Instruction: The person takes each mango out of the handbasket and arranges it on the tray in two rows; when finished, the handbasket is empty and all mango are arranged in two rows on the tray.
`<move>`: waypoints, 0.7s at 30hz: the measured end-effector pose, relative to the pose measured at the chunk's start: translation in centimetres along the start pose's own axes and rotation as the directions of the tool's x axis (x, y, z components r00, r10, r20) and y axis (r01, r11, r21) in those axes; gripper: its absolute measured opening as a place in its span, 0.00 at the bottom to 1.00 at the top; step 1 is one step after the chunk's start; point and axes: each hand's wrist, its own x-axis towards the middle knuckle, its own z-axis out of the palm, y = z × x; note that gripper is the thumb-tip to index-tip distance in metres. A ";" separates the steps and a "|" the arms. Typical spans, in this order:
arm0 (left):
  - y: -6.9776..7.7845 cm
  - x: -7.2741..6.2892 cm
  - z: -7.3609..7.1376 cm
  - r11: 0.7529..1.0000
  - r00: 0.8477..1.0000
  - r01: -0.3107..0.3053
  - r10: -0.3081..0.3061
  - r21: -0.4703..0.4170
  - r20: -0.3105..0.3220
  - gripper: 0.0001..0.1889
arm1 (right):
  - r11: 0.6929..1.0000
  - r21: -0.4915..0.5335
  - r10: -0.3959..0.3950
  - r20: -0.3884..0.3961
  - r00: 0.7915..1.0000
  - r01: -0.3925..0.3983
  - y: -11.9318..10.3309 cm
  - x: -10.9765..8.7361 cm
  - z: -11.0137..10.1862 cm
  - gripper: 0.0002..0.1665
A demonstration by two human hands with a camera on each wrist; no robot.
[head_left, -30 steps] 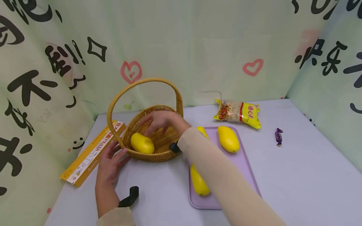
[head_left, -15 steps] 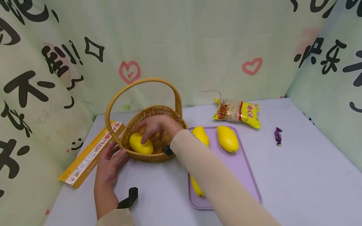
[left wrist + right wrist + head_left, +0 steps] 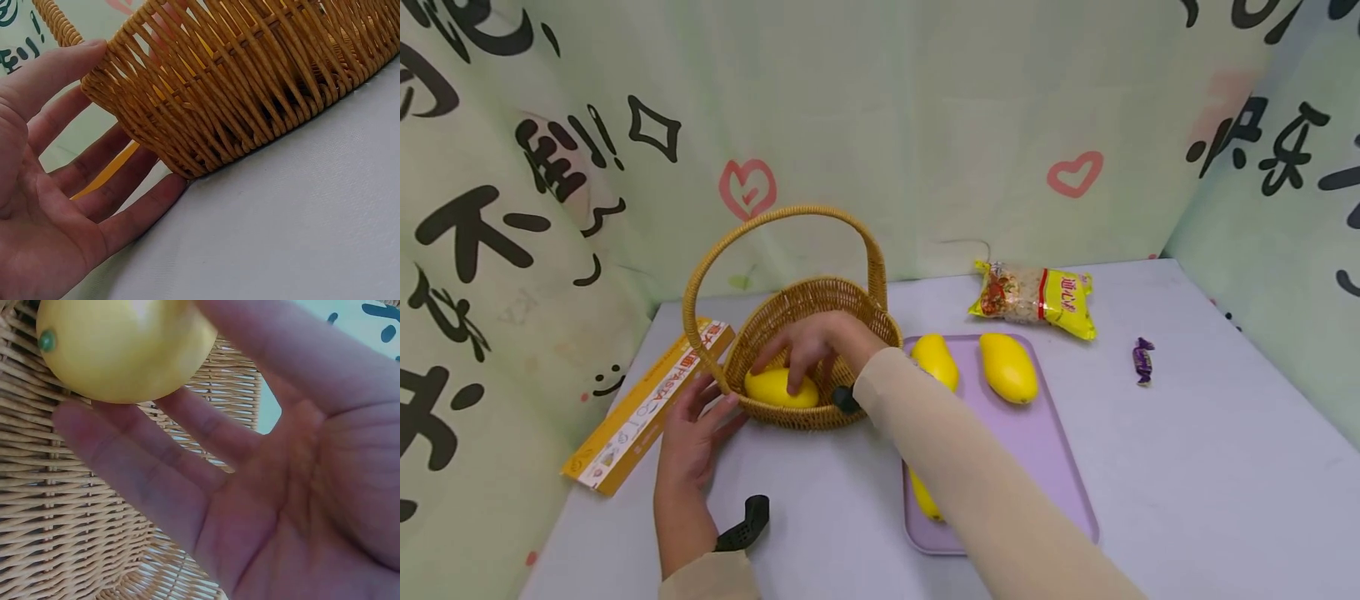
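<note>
A wicker basket [image 3: 808, 422] with a tall arched handle stands at the back left of the table. Inside lies a yellow mango [image 3: 763, 390], its green stem tip showing in the right wrist view. My right hand [image 3: 816, 340] reaches down into the basket and grips this mango, thumb on one side and fingers [image 3: 144, 447] on the other. My left hand [image 3: 692, 437] rests against the basket's left end. In the left wrist view its thumb [image 3: 53, 72] touches the rim, and the fairly straight fingers lie along the end and base.
Right of the basket is a purple tray [image 3: 1030, 467] with mangoes [image 3: 1009, 369], partly covered by my right sleeve [image 3: 970, 467]. An orange PASTA box [image 3: 647, 408] lies left, a yellow snack bag [image 3: 1036, 300] behind, a purple wrapped candy [image 3: 1142, 362] far right.
My right hand has come down onto the mango in the basket and taken hold of it. The mango has turned and shifted slightly right. My left hand stays at the basket.
</note>
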 end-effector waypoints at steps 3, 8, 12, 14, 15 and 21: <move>0.0 -0.1 0.0 1.000 1.000 0.008 -0.008 0.005 -0.007 0.36 | 1.000 0.007 -0.008 0.008 1.000 0.008 0.0 0.0 0.1 0.39; 0.1 -0.1 0.0 1.000 1.000 0.002 -0.002 0.000 -0.008 0.36 | 1.000 0.013 0.000 -0.010 1.000 0.000 0.2 -0.1 0.1 0.39; 0.2 -0.1 0.1 1.000 1.000 -0.016 0.016 -0.008 -0.004 0.36 | 1.000 0.007 -0.013 -0.028 1.000 0.013 0.4 -0.2 0.2 0.38; 0.3 -0.1 0.1 1.000 1.000 -0.021 0.021 -0.008 -0.001 0.36 | 1.000 0.001 -0.020 -0.035 0.999 0.020 0.4 -0.2 0.2 0.37; 0.3 -0.1 0.2 1.000 1.000 -0.022 0.022 -0.007 0.001 0.36 | 1.000 -0.004 -0.021 -0.037 0.999 0.020 0.4 -0.2 0.2 0.37; 0.1 -0.2 0.2 1.000 1.000 0.000 0.000 0.003 -0.007 0.36 | 0.999 -0.004 -0.037 -0.039 0.999 0.036 0.5 -0.4 0.0 0.37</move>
